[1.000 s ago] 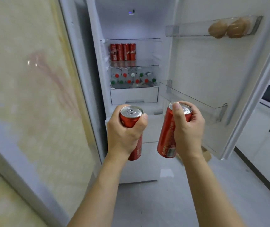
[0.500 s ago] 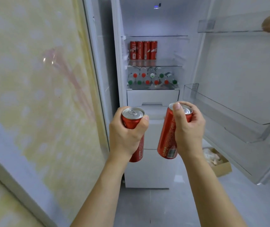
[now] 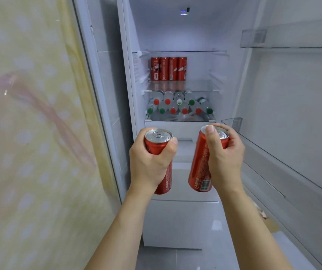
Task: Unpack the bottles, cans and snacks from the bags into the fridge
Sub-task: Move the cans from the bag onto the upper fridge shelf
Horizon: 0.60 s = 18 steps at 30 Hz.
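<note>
While the head view looks down into an open fridge, two bare forearms are seen rising from the bottom edge of the frame toward its centre. A red can is gripped by the left hand, just left of centre: the fingers and thumb are curled closely round the upper half of the can, the thumb tip lies just under the silver lid, and the lower end of the can shows below the palm. The can is held nearly upright, its top tipped slightly toward the camera. A second red can is held by the right hand, just right of centre; the thumb is laid over the rim of the lid and the fingers are wrapped round the far side, so that the printed side and barcode face left. This can is tilted, its base swung toward the left. The two cans are kept apart, with a clear gap between them, in front of the white drawer fronts.

Further back, in the upper centre of the frame, four red cans are seen standing in a row on a glass shelf. Beneath it, bottles with red and green caps are laid on their sides, caps toward the camera. Clear door bins are seen at the right edge, and a pale yellow dotted surface fills the left.
</note>
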Tool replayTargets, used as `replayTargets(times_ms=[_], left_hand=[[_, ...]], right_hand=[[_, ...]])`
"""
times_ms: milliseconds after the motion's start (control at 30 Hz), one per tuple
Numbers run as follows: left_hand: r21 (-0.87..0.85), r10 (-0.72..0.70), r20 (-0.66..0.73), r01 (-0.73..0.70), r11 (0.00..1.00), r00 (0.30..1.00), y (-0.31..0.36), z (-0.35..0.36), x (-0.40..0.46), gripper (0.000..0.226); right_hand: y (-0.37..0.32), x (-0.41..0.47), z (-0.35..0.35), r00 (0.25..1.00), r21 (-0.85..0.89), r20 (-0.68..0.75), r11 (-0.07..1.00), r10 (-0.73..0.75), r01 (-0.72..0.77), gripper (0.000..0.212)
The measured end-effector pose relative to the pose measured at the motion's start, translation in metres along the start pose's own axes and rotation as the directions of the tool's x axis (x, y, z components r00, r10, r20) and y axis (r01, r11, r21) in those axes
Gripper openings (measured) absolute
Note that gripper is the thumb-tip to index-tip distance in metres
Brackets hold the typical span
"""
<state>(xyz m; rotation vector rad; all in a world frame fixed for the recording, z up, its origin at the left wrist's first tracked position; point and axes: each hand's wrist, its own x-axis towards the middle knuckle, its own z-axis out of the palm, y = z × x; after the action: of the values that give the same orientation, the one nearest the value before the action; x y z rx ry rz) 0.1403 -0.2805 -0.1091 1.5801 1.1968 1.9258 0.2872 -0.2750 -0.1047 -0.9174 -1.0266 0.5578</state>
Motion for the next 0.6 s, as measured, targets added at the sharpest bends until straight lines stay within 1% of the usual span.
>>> replayTargets(times_ms=[100,267,467,600], left_hand=[[-0.013,-0.016,0.017,0.016,1.0,1.0,-0.021,0.009,0.026,0.038],[-0.035,0.012,0.055,-0.01,0.999,0.998,-0.059,0.019,0.076,0.036],[-0.043,0.008,0.071,-0.005,0.999,0.997,-0.095,0.031,0.136,0.023],[-0.047,0.012,0.091,-0.008,0.999,0.996,-0.116,0.045,0.164,0.026]], right_hand=[[0.019,0.022,0.017,1.0,-0.012,0.005,1.0,0.002,-0.002,0.036],[0.046,0.062,0.051,1.0,-0.029,-0.023,1.0,-0.011,0.01,0.024],[0.074,0.106,0.089,0.999,-0.038,-0.047,0.999,-0.023,0.021,0.029],[0.092,0.133,0.102,0.998,-0.054,-0.06,0.998,-0.02,0.017,0.032]])
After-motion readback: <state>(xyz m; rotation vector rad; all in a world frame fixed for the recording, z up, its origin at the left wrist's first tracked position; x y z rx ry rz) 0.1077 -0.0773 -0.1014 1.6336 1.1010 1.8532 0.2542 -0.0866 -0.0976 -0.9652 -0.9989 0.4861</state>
